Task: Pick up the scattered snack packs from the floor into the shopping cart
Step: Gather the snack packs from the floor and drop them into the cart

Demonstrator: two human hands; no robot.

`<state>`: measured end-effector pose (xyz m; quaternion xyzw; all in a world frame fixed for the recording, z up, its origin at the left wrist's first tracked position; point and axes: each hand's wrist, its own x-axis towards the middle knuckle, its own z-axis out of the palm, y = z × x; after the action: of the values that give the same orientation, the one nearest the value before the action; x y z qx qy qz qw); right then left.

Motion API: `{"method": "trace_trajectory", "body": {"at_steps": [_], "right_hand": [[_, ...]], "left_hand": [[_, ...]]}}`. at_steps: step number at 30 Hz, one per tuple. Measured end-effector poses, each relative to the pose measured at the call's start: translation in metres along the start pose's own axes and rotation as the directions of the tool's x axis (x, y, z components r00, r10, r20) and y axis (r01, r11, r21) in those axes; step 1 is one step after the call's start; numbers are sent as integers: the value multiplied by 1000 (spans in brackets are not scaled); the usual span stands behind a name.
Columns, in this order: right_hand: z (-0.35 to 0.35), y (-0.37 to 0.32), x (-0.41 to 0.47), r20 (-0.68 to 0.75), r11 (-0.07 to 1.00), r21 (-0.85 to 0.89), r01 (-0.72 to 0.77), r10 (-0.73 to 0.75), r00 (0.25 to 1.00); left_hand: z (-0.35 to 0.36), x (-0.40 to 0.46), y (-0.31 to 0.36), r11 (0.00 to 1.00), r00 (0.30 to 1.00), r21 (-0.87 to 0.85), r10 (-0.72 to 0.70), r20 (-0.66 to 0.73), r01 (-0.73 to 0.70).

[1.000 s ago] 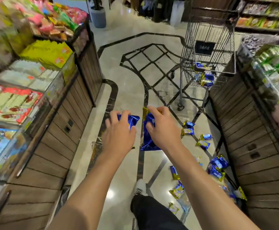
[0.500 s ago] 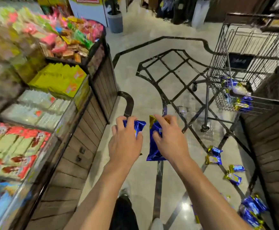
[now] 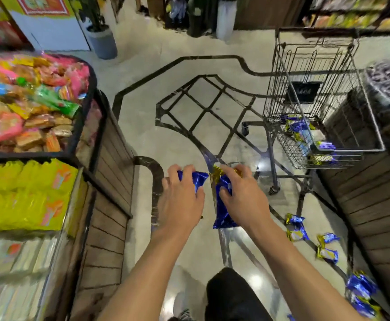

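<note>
My left hand grips a blue snack pack at chest height over the aisle. My right hand holds another blue and gold snack pack that hangs downward. The wire shopping cart stands ahead to the right with several blue packs in its basket. More blue and gold packs lie on the floor to my right: one pack nearest, two packs beside the wooden counter, and a cluster of packs at the lower right.
A wooden display counter with bins of pink, orange and yellow snacks lines the left. Another wooden counter runs along the right, close to the cart. A grey planter stands far back. My dark trouser leg shows below.
The view has shifted as I moved forward and nearer the cart, which now sits closer on the right. Both hands keep holding their packs in the same pose.
</note>
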<state>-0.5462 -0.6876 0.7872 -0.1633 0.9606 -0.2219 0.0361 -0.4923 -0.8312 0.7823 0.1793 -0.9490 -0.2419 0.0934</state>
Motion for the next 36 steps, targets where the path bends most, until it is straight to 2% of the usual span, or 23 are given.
{"method": "trace_trajectory", "body": {"at_steps": [10,18,24,30,36], "right_hand": [[-4,39,183,-55,988,102,-118,124,991],[-31,69,312,-88,989,23,-146,148,985],[-41,104,408,-124,962,30,-270,271,955],[-56,148,506,-176,896,1,-444,437,882],[-88,197,566,-256,797,47,-602,592,765]], "left_hand": [[43,198,32,993,991,2,118,69,-118],[79,337,83,984,978,17,173,117,-177],[117,447,114,977,961,-33,211,178,-209],[162,565,157,943,912,-79,333,239,-323],[204,639,223,857,795,-148,514,321,-494]]}}
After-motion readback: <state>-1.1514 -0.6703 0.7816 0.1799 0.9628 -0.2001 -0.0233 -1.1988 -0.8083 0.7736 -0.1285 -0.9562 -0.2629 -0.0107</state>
